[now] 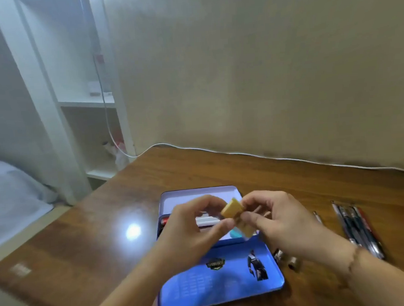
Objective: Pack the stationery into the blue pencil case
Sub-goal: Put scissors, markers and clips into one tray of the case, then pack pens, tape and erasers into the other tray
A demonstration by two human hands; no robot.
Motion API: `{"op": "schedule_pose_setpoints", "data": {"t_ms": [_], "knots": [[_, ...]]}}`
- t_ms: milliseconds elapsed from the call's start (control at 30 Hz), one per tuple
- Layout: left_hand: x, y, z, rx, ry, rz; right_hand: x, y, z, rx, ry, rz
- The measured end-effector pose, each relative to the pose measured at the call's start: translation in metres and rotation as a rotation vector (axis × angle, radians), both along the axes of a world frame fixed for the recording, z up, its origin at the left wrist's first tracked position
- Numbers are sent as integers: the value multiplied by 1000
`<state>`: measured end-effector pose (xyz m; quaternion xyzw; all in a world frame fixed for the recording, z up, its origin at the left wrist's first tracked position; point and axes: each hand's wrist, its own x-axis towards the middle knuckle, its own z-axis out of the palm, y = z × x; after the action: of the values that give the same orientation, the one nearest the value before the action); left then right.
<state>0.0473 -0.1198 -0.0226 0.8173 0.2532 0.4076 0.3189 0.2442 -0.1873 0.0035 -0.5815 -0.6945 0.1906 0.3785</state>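
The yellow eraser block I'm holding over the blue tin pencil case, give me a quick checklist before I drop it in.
1. Yellow eraser block gripped: ok, left hand and right hand both pinch it.
2. Blue tin pencil case open: ok, lid lies flat toward you.
3. Eraser above the tray: ok.
4. Free room in the tray: cannot tell, hands hide most; white pens and a turquoise item are inside.
5. Remaining pens on the wooden desk: not ok, unpacked.

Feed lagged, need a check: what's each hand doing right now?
Left hand: pinching the yellow eraser over the blue pencil case.
Right hand: pinching the same eraser from the other side.
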Motion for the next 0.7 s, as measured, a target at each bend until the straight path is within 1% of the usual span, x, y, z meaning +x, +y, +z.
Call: {"op": "schedule_pose_setpoints", "data": {"t_ms": [67,100,133,167,200,267,333,400,500,567,700], "knots": [[-24,20,-10,34,218,96,-15,28,1,9,-196,-49],[-35,28,-16,88,354,166,-23,40,-2,17,-338,-75],[-45,34,-23,138,452,205,-30,50,-8,17,-468,-84],[-53,38,-28,162,486,204,-36,57,-14,4,-547,-71],[-59,40,-33,157,473,178,-41,62,-21,-34,-578,-47],[-65,42,-38,135,431,126,-47,67,-32,-117,-599,1],[-65,44,-42,161,421,103,-48,68,-38,-152,-614,23],[-64,46,-46,195,404,99,-46,68,-39,-134,-594,26],[-61,49,-49,213,398,94,-42,63,-40,-54,-585,15],[-61,49,-50,215,421,83,-37,56,-42,-15,-520,21],[-65,41,-43,230,461,50,-15,32,-42,-3,-426,114]]}}
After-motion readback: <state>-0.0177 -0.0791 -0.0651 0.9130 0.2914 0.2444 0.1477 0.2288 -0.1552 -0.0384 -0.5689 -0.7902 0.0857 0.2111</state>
